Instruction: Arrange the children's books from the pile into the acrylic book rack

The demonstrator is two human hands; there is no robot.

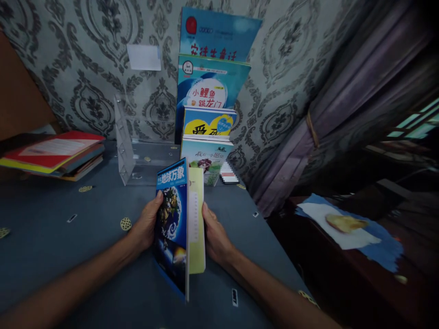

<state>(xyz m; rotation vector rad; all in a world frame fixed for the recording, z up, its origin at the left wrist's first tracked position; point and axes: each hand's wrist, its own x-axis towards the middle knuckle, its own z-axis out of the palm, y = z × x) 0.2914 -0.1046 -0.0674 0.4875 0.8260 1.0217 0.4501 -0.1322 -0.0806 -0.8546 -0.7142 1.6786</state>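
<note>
Upright above the table, a blue book (170, 219) with a globe on its cover is gripped along its left side by my left hand (148, 221), thumb on the front. Behind it and to the right shows a pale yellow-green book (196, 228), which my right hand (215, 233) grips by its right edge. Just beyond stands a clear stepped book rack (124, 141). Its right half bears a pale green book (207, 155), a yellow-and-blue book (209, 122), a teal book (212, 84) and a taller blue book (219, 34), one behind another.
A pile of books and folders (55, 153) lies at the table's left. The dark grey table (103, 237) has small printed patterns. A purple curtain (295, 151) hangs at the right, above a lower surface with white paper (329, 219). Patterned wallpaper (109, 27) covers the wall behind.
</note>
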